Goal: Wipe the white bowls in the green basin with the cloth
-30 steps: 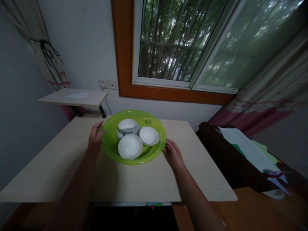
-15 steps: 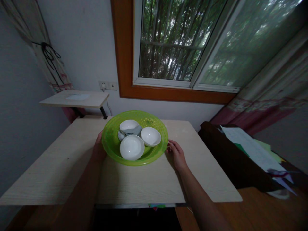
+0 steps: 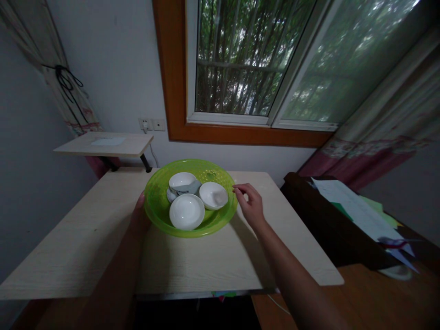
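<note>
A round green plastic basin [image 3: 156, 216] rests on a pale wooden table [image 3: 79, 238]. In it lie three white bowls: one at the front [image 3: 186, 211], one at the right [image 3: 213, 195], and one at the back [image 3: 182, 180] sitting on a greyish dish [image 3: 195, 187]. My left hand [image 3: 140, 208] grips the basin's left rim, with its fingers hidden under the edge. My right hand [image 3: 249, 204] hovers at the basin's right rim. Its fingers are loosely curled and apart, the fingertips close to the edge, and it holds nothing.
A small raised shelf board [image 3: 103, 143] stands at the table's far left corner, under a wall socket [image 3: 151, 123]. A dark cabinet [image 3: 330, 233] with loose papers [image 3: 357, 213] sits to the right. The window [image 3: 240, 59] and curtains lie behind.
My right hand has let go of the basin's right edge and risen toward its far right rim. The left hand stays on the left rim, and the basin has barely moved.
</note>
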`<state>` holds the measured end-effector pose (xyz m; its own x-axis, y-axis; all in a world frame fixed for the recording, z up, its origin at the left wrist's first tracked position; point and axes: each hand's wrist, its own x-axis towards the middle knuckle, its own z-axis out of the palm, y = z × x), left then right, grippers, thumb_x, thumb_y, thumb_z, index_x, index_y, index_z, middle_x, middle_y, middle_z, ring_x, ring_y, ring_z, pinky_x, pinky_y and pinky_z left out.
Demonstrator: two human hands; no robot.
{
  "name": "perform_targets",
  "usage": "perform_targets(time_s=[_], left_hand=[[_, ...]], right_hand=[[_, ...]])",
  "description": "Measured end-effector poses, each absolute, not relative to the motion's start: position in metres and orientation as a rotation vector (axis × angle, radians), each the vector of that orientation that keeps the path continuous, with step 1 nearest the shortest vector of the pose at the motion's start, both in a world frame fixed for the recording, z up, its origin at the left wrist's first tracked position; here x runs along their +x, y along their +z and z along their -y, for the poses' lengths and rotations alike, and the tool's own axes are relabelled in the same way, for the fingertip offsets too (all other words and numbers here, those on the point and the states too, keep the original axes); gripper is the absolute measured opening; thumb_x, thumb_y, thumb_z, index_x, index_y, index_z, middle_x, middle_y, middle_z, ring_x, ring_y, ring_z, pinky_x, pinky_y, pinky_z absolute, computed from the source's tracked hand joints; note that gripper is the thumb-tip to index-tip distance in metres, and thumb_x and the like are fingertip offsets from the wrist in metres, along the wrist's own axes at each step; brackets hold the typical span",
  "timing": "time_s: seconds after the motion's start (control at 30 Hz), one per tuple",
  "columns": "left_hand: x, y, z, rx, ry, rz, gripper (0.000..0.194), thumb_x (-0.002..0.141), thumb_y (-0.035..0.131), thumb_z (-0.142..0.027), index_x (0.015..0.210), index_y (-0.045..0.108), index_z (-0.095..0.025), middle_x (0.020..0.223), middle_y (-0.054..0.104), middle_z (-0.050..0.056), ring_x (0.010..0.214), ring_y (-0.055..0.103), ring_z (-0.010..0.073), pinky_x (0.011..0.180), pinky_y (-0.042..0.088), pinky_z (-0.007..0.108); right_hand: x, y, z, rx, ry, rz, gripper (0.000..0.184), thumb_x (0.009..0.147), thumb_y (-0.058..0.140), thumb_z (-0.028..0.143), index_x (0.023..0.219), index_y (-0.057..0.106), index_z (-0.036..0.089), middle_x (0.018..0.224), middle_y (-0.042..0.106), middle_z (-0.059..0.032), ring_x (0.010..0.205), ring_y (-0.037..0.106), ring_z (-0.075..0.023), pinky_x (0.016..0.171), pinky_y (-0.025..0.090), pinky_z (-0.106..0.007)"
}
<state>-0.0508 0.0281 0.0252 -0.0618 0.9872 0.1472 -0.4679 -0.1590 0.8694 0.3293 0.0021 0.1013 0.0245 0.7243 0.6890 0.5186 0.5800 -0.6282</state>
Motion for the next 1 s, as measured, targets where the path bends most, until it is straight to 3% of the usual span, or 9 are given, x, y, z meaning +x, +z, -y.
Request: perform_targets(time_s=[0.1, 0.27, 0.43, 0.6, 0.8, 1.0], left_hand=[[-0.051, 0.023, -0.029, 0.866, 1.543, -0.74, 0.055, 0.092, 0.05, -0.057, 0.135, 0.057, -0.023, 0.137, 0.064, 0.011, 0.134, 0.055, 0.0335, 0.114, 0.045, 0.052], [-0.054, 0.016, -0.032, 0.796, 1.556, -0.678, 0.052, 0.094, 0.051, -0.052, 0.137, 0.057, -0.024, 0.136, 0.065, 0.011, 0.132, 0.057, 0.0312, 0.117, 0.041, 0.054], [-0.051, 0.023, -0.031, 0.846, 1.555, -0.605, 0.05, 0.093, 0.054, -0.049, 0.134, 0.06, -0.021, 0.132, 0.068, 0.011, 0.125, 0.062, 0.0319, 0.115, 0.043, 0.054], [-0.049, 0.029, -0.029, 0.889, 1.569, -0.576, 0.048, 0.092, 0.056, -0.048, 0.131, 0.061, -0.021, 0.129, 0.069, 0.011, 0.117, 0.066, 0.0298, 0.107, 0.051, 0.049], [-0.05, 0.031, -0.025, 0.938, 1.553, -0.686, 0.054, 0.092, 0.055, -0.054, 0.136, 0.057, -0.022, 0.134, 0.066, 0.011, 0.123, 0.063, 0.0298, 0.11, 0.049, 0.051], [-0.049, 0.033, -0.024, 0.95, 1.574, -0.771, 0.049, 0.092, 0.055, -0.052, 0.133, 0.058, -0.026, 0.134, 0.067, 0.008, 0.126, 0.062, 0.031, 0.112, 0.048, 0.052]], right_hand=[[0.299, 0.13, -0.035, -0.94, 0.253, 2.027, 0.019, 0.098, 0.058, 0.026, 0.108, 0.073, 0.022, 0.1, 0.07, -0.0068, 0.087, 0.064, -0.0174, 0.081, 0.052, -0.031], [0.244, 0.141, -0.094, -0.935, 0.133, 2.599, 0.031, 0.091, 0.066, 0.016, 0.121, 0.071, 0.014, 0.119, 0.071, -0.013, 0.111, 0.064, -0.0228, 0.099, 0.046, -0.033], [0.208, 0.137, -0.117, -1.099, 0.119, 2.983, 0.046, 0.081, 0.075, 0.018, 0.126, 0.071, 0.025, 0.125, 0.072, -0.0075, 0.111, 0.066, -0.0242, 0.092, 0.046, -0.027], [0.2, 0.133, -0.119, -1.075, -0.002, 2.994, 0.026, 0.087, 0.067, 0.021, 0.11, 0.077, 0.021, 0.115, 0.075, -0.0096, 0.105, 0.067, -0.0254, 0.086, 0.045, -0.028], [0.222, 0.148, -0.132, -0.936, 0.173, 2.782, 0.024, 0.091, 0.067, 0.021, 0.114, 0.074, 0.017, 0.113, 0.074, -0.0081, 0.102, 0.066, -0.0205, 0.089, 0.045, -0.027], [0.273, 0.177, -0.129, -1.181, 0.038, 2.4, 0.044, 0.092, 0.066, 0.019, 0.135, 0.059, 0.018, 0.113, 0.071, -0.0085, 0.095, 0.065, -0.0185, 0.084, 0.046, -0.027]])
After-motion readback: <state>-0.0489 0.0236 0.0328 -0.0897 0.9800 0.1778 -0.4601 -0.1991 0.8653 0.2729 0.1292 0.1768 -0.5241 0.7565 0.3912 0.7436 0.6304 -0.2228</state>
